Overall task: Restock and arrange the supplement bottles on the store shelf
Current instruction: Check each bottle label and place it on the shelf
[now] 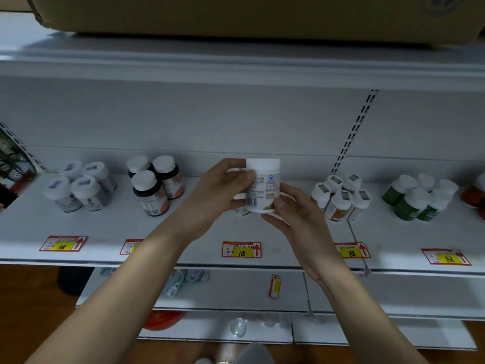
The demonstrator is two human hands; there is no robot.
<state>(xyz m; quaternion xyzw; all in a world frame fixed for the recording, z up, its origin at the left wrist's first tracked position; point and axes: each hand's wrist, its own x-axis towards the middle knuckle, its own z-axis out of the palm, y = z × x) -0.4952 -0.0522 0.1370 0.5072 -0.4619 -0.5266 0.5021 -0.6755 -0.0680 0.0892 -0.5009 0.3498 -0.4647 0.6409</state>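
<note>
A white supplement bottle (263, 183) with a white cap and a barcode label is held upright in front of the middle of the white shelf (110, 232). My left hand (223, 190) grips its left side, thumb across the label. My right hand (291, 208) holds it from the lower right, thumb on the bottom edge. Another bottle (241, 211) on the shelf is mostly hidden behind my hands. The shelf also carries grey bottles (78, 190), dark bottles with pink labels (154, 185), white bottles with orange labels (341, 198) and green bottles (417, 198).
Red and yellow price tags (241, 249) line the shelf's front edge. A cardboard box (236, 14) lies on the shelf above. A red object (475, 195) is at the far right. Lower shelves hold a loose tag (275, 286), a clear cup (237, 327) and a red lid (162, 320).
</note>
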